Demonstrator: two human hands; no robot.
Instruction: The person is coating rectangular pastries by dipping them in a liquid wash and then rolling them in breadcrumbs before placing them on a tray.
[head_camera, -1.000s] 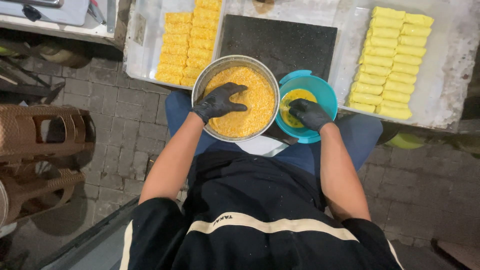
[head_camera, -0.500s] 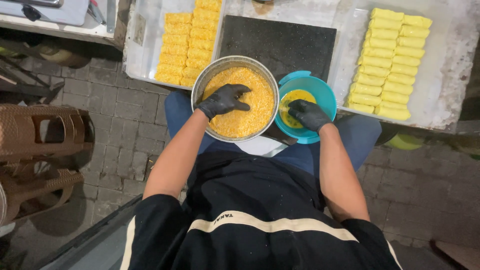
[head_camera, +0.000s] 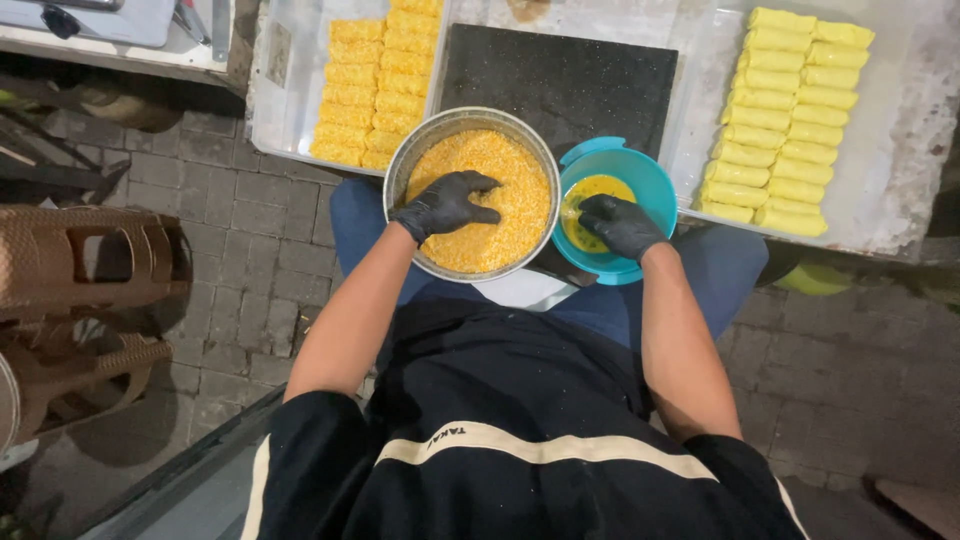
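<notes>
The gloved left hand (head_camera: 445, 205) rests on the orange crumbs in the metal bowl (head_camera: 420, 150), fingers curled loosely; whether it grips anything I cannot tell. The gloved right hand (head_camera: 620, 225) dips into the yellow liquid in the teal bowl (head_camera: 655, 180), fingers bent, its hold also unclear. Both bowls sit touching on the person's lap at the bench (head_camera: 900, 200) edge. Beyond them lie a black slab (head_camera: 560, 80), crumbed pieces (head_camera: 375, 85) on the left tray, and pale yellow rolls (head_camera: 790, 120) to the right.
</notes>
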